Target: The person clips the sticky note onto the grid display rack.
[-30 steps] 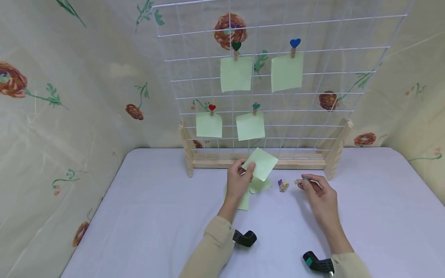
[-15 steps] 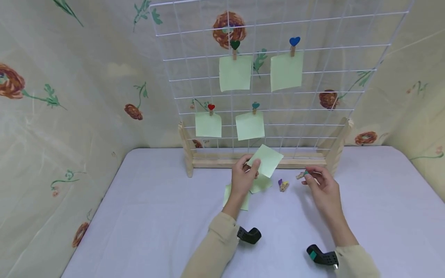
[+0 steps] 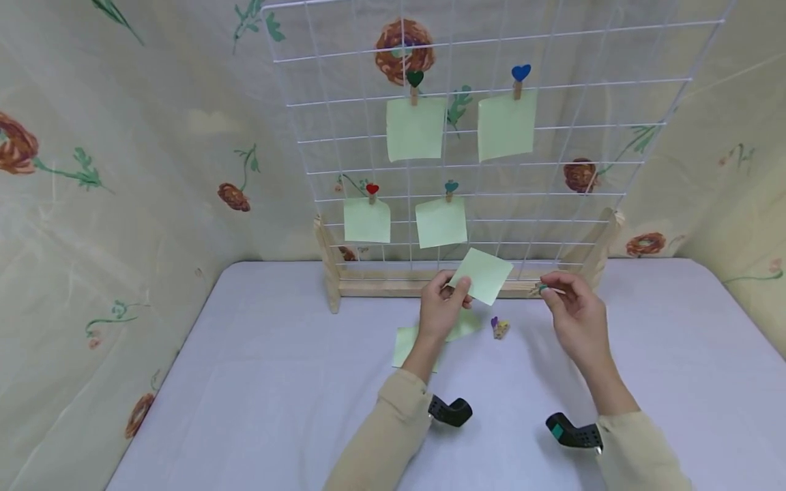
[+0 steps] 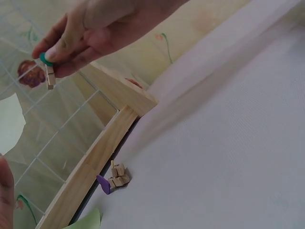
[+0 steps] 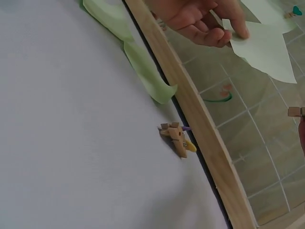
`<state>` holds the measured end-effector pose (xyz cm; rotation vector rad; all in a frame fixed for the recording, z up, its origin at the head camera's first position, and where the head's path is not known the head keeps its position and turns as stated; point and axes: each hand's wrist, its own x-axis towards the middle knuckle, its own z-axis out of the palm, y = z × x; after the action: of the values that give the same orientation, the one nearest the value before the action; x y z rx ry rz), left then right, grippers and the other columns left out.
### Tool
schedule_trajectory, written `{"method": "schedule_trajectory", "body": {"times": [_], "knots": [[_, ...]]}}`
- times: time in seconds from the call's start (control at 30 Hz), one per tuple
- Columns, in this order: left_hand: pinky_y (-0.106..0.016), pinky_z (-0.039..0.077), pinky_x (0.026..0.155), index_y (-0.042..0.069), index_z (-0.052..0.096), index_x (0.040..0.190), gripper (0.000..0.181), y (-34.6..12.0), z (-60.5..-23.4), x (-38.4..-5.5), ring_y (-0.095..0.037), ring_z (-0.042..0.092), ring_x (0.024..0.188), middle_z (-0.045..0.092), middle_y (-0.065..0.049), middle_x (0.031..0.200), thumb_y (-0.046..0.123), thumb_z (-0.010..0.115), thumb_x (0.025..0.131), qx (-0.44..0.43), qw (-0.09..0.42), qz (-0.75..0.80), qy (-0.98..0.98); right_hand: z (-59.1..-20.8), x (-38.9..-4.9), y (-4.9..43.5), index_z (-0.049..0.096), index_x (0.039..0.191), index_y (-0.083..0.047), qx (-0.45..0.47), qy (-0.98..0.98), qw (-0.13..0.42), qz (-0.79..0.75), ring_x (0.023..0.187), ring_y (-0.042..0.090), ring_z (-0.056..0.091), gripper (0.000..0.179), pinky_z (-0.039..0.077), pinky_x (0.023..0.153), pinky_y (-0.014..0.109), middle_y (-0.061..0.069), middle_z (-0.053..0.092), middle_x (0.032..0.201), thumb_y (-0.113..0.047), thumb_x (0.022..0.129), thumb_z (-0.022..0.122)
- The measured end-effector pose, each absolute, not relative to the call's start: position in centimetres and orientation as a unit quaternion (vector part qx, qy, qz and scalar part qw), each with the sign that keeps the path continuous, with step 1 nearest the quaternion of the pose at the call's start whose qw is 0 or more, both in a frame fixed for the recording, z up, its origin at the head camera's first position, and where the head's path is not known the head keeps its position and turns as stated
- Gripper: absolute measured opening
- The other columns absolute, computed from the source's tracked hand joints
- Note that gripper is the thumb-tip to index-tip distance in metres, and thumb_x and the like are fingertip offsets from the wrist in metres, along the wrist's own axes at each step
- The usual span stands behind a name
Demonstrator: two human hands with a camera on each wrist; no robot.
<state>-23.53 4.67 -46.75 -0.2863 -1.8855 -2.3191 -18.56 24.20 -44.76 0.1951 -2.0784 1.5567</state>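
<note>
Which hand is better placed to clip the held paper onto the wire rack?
The right hand, I think: it pinches a clothespin, and the paper sticks out toward it. The left hand is occupied, holding that paper.

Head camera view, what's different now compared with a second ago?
The left hand, holding a green note, has moved up and to the right in the picture. The right hand, pinching a clip, has moved up too. Nothing was newly grasped or released. The four hanging notes, the loose notes and the two clips on the table stayed put.
</note>
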Motion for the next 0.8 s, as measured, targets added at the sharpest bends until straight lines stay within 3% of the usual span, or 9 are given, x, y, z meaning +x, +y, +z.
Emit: {"method": "schedule_trajectory", "body": {"times": [0.13, 0.33, 0.7, 0.8], "knots": [[-0.018, 0.051, 0.053, -0.009, 0.062, 0.102, 0.019, 5.2, -46.4, -23.7, -0.007, 0.056, 0.055, 0.061, -0.025, 0.077, 0.005, 0.062, 0.089, -0.095, 0.068, -0.779, -0.617, -43.6, -19.2, 24.2, 0.057, 0.109, 0.009, 0.078, -0.786, 0.277, 0.547, 0.096, -0.001, 0.058, 0.022, 0.046, 0.082, 0.005, -0.013, 0.056, 0.1, 0.011, 0.087, 0.057], [-0.023, 0.055, 0.056, -0.008, 0.061, 0.1, 0.017, 6.0, -45.9, -24.0, -0.007, 0.06, 0.054, 0.059, -0.005, 0.08, 0.005, 0.063, 0.089, -0.096, 0.075, -0.784, -0.608, -42.6, -19.6, 24.2, 0.056, 0.11, 0.006, 0.078, -0.79, 0.287, 0.536, 0.096, -0.001, 0.057, 0.023, 0.045, 0.083, 0.005, -0.013, 0.055, 0.1, 0.009, 0.087, 0.057], [-0.026, 0.057, 0.061, -0.002, 0.063, 0.103, 0.017, 7.1, -45.1, -24.4, -0.009, 0.061, 0.058, 0.059, 0.0, 0.082, 0.009, 0.063, 0.089, -0.095, 0.066, -0.781, -0.614, -40.3, -19.4, 23.4, 0.043, 0.102, 0.011, 0.097, -0.773, 0.296, 0.553, 0.093, 0.007, 0.057, 0.022, 0.046, 0.084, 0.008, -0.002, 0.054, 0.097, 0.016, 0.085, 0.056], [-0.025, 0.057, 0.061, -0.003, 0.062, 0.102, 0.017, 7.3, -44.8, -24.4, -0.009, 0.061, 0.059, 0.059, 0.0, 0.082, 0.008, 0.064, 0.089, -0.094, 0.065, -0.787, -0.606, -40.5, -19.7, 23.5, 0.043, 0.101, 0.011, 0.095, -0.776, 0.301, 0.546, 0.093, 0.006, 0.057, 0.021, 0.045, 0.084, 0.007, -0.004, 0.054, 0.097, 0.014, 0.085, 0.057]]}}
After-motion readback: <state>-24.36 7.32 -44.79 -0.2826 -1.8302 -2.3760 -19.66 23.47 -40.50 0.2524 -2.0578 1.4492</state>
